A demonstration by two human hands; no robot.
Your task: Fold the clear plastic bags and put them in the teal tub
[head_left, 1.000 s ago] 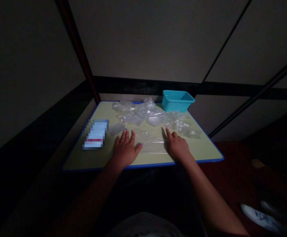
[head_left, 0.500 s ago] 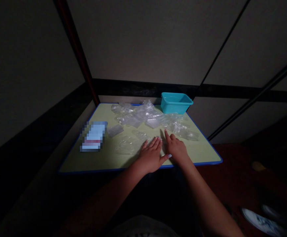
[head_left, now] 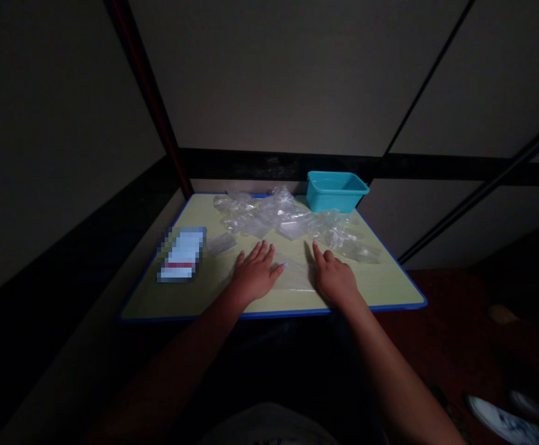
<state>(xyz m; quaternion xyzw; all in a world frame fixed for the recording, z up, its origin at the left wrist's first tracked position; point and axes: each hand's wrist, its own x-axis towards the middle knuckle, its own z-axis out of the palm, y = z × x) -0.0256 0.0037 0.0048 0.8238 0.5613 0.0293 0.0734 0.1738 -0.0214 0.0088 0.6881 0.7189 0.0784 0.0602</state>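
A clear plastic bag point(head_left: 295, 275) lies flat near the front of the table. My left hand point(head_left: 254, 272) rests palm down on its left part, fingers spread and holding nothing. At the bag's right end is my right hand point(head_left: 335, 275), index finger stretched forward and the other fingers bent; it presses down there, and its thumb is hidden. Beyond both hands lies a loose heap of crumpled clear plastic bags point(head_left: 269, 216). A small folded clear packet point(head_left: 222, 245) sits to the left of the heap.
A turquoise plastic basket point(head_left: 337, 193) stands at the table's back right corner. On the left lies a blurred-out phone-like object point(head_left: 183, 254). The pale table point(head_left: 167, 303) has a blue edge and stands against wall panels. Shoes point(head_left: 505, 420) show on the red floor at right.
My left hand has slid left across the bag, away from my right hand, and its fingers have spread. The bag between them now looks flatter. My right hand keeps its pose.
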